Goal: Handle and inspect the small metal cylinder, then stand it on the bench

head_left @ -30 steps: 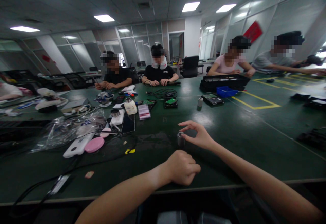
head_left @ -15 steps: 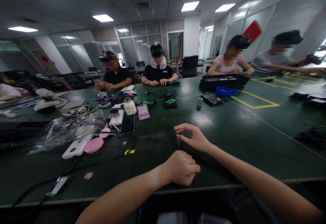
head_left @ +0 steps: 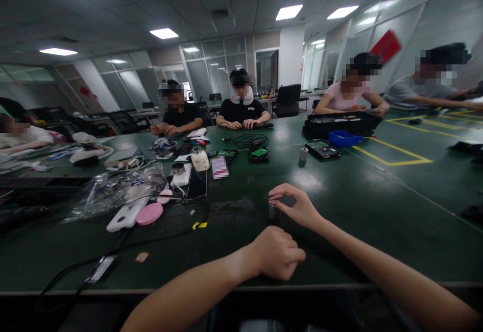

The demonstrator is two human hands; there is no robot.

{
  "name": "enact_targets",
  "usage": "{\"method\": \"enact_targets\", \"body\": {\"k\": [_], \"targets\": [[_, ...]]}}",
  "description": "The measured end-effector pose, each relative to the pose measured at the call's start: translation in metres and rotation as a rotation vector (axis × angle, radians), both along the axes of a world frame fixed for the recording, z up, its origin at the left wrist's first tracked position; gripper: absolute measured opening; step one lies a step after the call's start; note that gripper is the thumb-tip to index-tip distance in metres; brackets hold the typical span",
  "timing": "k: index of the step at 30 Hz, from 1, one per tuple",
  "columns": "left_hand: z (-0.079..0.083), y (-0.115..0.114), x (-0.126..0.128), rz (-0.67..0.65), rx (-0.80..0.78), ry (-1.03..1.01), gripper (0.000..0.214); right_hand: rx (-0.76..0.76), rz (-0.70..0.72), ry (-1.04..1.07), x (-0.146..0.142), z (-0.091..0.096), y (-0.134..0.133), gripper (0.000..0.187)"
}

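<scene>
My right hand (head_left: 298,205) reaches out over the dark green table (head_left: 339,206), its fingers curled and pinched on top of a small dark cylinder (head_left: 273,212) that stands upright on the table. My left hand (head_left: 278,252) rests near the table's front edge as a closed fist; what is inside it, if anything, is hidden. The cylinder stands just beyond the left fist.
To the left lie a pink round case (head_left: 149,214), a white device (head_left: 124,216), a plastic bag (head_left: 113,188), cables and a yellow tag (head_left: 199,225). Farther off are a green circuit board (head_left: 258,154), a small can (head_left: 303,155) and a blue tray (head_left: 342,138). Several people sit around the table.
The view has shifted slightly upward and to the left. My right fingers have closed down over the cylinder's top. My left fist has stayed put.
</scene>
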State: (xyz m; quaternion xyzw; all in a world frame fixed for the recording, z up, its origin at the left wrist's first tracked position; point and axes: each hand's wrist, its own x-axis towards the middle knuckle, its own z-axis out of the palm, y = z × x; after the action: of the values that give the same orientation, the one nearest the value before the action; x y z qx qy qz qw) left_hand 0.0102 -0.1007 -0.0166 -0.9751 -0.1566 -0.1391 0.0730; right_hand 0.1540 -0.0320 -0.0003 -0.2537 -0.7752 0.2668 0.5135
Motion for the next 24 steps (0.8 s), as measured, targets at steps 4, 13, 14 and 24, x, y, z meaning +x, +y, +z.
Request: {"method": "enact_targets", "body": {"k": [4, 13, 14, 24], "targets": [[0.0027, -0.001, -0.0003, 0.012, -0.02, 0.024, 0.012, 0.034, -0.037, -0.027, 0.0011, 0.0009, -0.0004, 0.012], [0.0031, -0.0004, -0.0003, 0.029, -0.023, 0.058, 0.013, 0.1, -0.12, -0.06, 0.0035, -0.0007, 0.0014, 0.01], [0.0022, -0.0001, -0.0004, 0.03, -0.021, 0.056, 0.012, 0.102, -0.126, -0.062, 0.0036, -0.0006, 0.0014, 0.01], [0.0014, -0.0028, -0.0008, 0.066, -0.036, 0.118, 0.021, 0.198, -0.119, -0.13, 0.0057, -0.0088, 0.0042, 0.011]]}}
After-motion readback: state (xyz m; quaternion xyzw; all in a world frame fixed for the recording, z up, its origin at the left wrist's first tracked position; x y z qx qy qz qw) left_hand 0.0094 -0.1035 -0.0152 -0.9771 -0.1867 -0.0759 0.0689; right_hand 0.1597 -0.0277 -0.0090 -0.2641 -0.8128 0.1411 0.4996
